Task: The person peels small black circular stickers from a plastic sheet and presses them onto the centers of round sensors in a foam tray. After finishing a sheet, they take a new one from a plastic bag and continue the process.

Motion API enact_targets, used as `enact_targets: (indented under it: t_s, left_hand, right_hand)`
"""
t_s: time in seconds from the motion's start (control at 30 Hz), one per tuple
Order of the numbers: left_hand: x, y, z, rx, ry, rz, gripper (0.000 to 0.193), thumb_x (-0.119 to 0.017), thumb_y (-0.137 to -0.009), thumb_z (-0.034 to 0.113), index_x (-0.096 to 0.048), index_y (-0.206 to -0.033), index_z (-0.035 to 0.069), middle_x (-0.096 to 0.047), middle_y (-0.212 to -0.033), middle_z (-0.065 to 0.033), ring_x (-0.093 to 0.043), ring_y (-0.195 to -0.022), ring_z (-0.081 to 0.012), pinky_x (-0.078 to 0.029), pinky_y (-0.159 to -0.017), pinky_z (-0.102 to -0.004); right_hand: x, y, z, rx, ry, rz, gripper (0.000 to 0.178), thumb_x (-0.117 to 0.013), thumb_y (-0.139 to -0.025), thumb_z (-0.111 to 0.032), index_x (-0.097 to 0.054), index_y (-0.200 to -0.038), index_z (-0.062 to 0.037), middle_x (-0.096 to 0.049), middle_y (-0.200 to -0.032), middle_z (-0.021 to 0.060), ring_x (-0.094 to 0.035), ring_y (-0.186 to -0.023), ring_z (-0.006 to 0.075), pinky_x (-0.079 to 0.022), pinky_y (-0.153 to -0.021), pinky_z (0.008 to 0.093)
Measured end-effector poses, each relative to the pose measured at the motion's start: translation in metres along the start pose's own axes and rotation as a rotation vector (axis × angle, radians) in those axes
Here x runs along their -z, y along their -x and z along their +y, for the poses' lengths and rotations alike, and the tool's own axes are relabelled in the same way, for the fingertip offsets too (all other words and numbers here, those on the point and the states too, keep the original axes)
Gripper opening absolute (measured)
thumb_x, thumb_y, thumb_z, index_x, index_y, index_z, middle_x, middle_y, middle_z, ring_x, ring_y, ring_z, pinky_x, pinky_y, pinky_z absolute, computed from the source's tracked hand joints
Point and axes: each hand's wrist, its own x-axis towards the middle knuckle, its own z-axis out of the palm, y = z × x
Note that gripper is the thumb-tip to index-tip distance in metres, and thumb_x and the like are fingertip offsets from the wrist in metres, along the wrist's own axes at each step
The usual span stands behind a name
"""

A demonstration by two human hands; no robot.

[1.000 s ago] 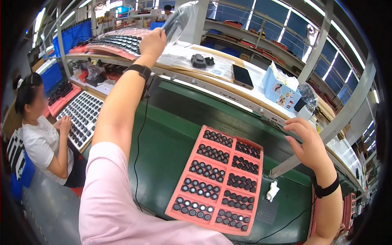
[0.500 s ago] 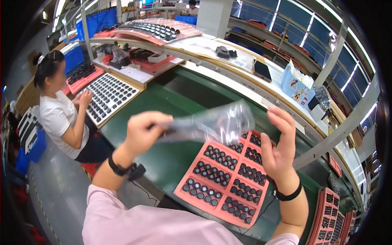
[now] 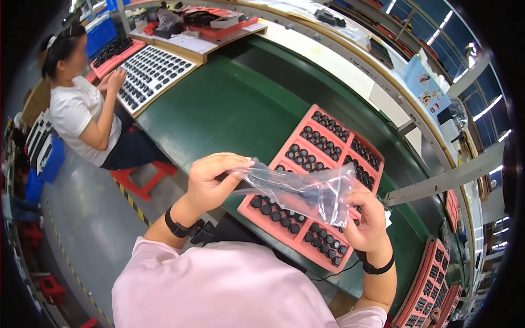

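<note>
Both my hands hold a clear plastic bag point(image 3: 306, 191) with a dark item inside, stretched between them above a red tray point(image 3: 322, 180). My left hand point(image 3: 213, 177) pinches the bag's left end. At the bag's right end, my right hand point(image 3: 369, 221) grips its lower corner. The tray holds several rows of small black round parts and lies on the green belt point(image 3: 229, 104).
A co-worker in a white shirt point(image 3: 82, 115) sits at the left, hands on a tray of black parts point(image 3: 150, 71). More red trays point(image 3: 432, 284) lie at the lower right. A white shelf point(image 3: 339, 60) with boxes runs along the belt's far side.
My left hand came down from the high shelf with the bag, my right hand took its other end, and both lowered it nearer to my body over the red tray.
</note>
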Motion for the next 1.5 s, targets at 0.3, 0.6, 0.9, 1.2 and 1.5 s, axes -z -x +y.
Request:
enact_targets:
  t_s: [0.3, 0.6, 0.9, 1.2, 1.5]
  left_hand:
    - [0.009, 0.004, -0.001, -0.142, -0.015, -0.033, 0.012, -0.065, -0.086, -0.004, -0.072, -0.097, -0.006, -0.076, -0.098, -0.0194, -0.074, -0.097, -0.0339, -0.058, -0.086, -0.0402]
    - [0.005, 0.024, -0.020, -0.178, 0.090, 0.122, 0.013, -0.064, -0.085, -0.006, -0.071, -0.095, -0.006, -0.076, -0.095, -0.0184, -0.074, -0.096, -0.0369, -0.058, -0.087, -0.0432]
    - [-0.003, 0.030, -0.027, -0.124, 0.152, 0.189, 0.009, -0.069, -0.091, 0.002, -0.069, -0.098, -0.004, -0.076, -0.098, -0.0178, -0.074, -0.098, -0.0356, -0.059, -0.089, -0.0435]
    - [-0.007, 0.035, -0.024, 0.009, 0.252, 0.208, 0.010, -0.064, -0.091, -0.005, -0.071, -0.098, -0.004, -0.075, -0.100, -0.0183, -0.073, -0.098, -0.0359, -0.059, -0.088, -0.0428]
    - [-0.004, 0.029, -0.023, 0.030, 0.264, 0.031, 0.014, -0.064, -0.095, 0.002, -0.072, -0.100, -0.007, -0.075, -0.101, -0.0213, -0.073, -0.099, -0.0355, -0.058, -0.087, -0.0433]
  right_hand:
    - [0.010, 0.000, -0.037, -0.158, -0.035, -0.164, 0.033, -0.062, -0.074, 0.006, -0.064, -0.107, 0.0021, -0.068, -0.103, 0.0138, -0.067, -0.086, 0.0259, -0.054, -0.076, 0.0331]
    - [0.001, -0.015, -0.067, -0.261, 0.078, -0.050, 0.028, -0.070, -0.079, 0.008, -0.064, -0.105, 0.0009, -0.065, -0.098, 0.0121, -0.067, -0.087, 0.0240, -0.054, -0.069, 0.0307]
    - [-0.002, -0.021, -0.078, -0.091, 0.317, -0.202, 0.031, -0.077, -0.076, -0.002, -0.067, -0.105, -0.0015, -0.068, -0.100, 0.0113, -0.067, -0.086, 0.0288, -0.056, -0.072, 0.0353]
    - [0.007, -0.035, -0.066, -0.084, 0.223, -0.401, 0.031, -0.073, -0.080, -0.014, -0.068, -0.108, -0.0018, -0.069, -0.101, 0.0128, -0.067, -0.088, 0.0326, -0.055, -0.076, 0.0425]
    - [0.030, -0.033, -0.029, -0.150, 0.210, -0.630, 0.022, -0.071, -0.076, -0.007, -0.069, -0.097, -0.0016, -0.070, -0.086, 0.0114, -0.066, -0.078, 0.0345, -0.051, -0.068, 0.0429]
